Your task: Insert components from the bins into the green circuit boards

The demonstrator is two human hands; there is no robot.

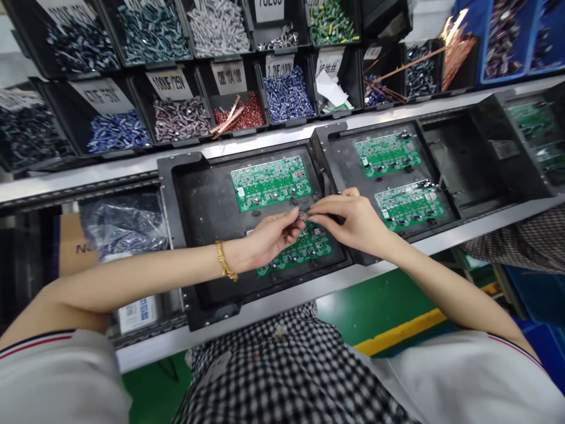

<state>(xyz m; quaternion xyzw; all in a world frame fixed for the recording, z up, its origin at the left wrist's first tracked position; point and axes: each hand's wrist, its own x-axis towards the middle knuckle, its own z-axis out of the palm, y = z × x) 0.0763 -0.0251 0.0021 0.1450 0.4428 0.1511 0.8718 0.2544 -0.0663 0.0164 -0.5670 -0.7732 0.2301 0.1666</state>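
Observation:
My left hand (pixel 270 235) and my right hand (pixel 348 219) meet fingertip to fingertip over a black tray (pixel 198 206). Between the fingertips both pinch a small dark component (pixel 304 215). Two green circuit boards lie in this tray: the far board (pixel 270 182) sits uncovered, the near board (pixel 304 250) is partly hidden under my hands. A gold bracelet (pixel 225 262) circles my left wrist.
A second black tray (pixel 339 153) to the right carries two more green boards (pixel 386 154) (pixel 408 203). Behind stand rows of black bins with capacitors and other parts, such as blue ones (pixel 288 93) and red ones (pixel 241 113). Copper wires (pixel 454 50) lie at the far right.

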